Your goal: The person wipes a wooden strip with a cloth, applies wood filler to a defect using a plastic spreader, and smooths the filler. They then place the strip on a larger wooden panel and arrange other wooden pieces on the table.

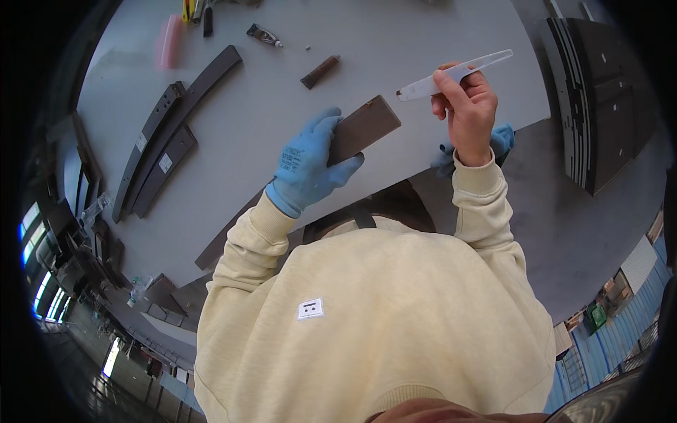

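My left hand (305, 161), in a blue work glove, is closed around a short dark brown board (367, 128), which is held tilted above the grey table (395, 32). Its upper right end points toward my bare right hand (468, 111). Pinched in those right fingers is a translucent white plastic spatula (420, 89), with a dab of brown paste on its tip. The tip hovers just off the board's end, apart from it. Beyond the board lie a brown tube (320, 72) and a squeezed tube (264, 34) with a white nozzle.
Several long dark boards (185, 95) lie on the table's left side, near a blurred pink object (168, 42). Another blue glove (502, 139) rests at the table edge by my right wrist. A stack of dark panels (599, 99) stands at the far right.
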Tool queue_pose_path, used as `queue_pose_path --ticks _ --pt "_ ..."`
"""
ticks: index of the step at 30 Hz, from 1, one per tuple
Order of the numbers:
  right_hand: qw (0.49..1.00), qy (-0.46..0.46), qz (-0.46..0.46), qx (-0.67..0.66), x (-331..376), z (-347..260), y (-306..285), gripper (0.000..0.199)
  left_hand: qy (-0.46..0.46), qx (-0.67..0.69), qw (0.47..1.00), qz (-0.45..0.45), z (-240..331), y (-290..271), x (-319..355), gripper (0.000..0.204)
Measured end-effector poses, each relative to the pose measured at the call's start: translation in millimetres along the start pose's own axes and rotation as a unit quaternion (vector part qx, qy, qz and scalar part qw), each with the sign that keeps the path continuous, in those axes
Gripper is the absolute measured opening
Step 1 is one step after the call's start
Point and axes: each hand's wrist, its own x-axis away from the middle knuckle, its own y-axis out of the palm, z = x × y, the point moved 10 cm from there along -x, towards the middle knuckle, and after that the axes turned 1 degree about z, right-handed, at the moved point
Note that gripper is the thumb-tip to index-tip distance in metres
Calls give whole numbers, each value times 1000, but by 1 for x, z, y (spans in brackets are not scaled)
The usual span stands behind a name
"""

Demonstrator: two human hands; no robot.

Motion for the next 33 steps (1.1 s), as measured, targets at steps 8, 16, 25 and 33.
queue_pose_path --ticks 8,16,25,33 --pt "997 -56 -33 32 38 -76 27 8 -32 113 987 -112 54 -27 11 57" --pt "999 -28 -18 24 71 -84 33 9 -9 137 983 -118 78 -47 31 50" --pt "999 -34 -32 7 88 -94 41 10 34 144 973 -176 93 -46 49 68" --pt "970 -163 -172 54 122 -132 56 16 28 140 973 -183 89 -49 61 66"
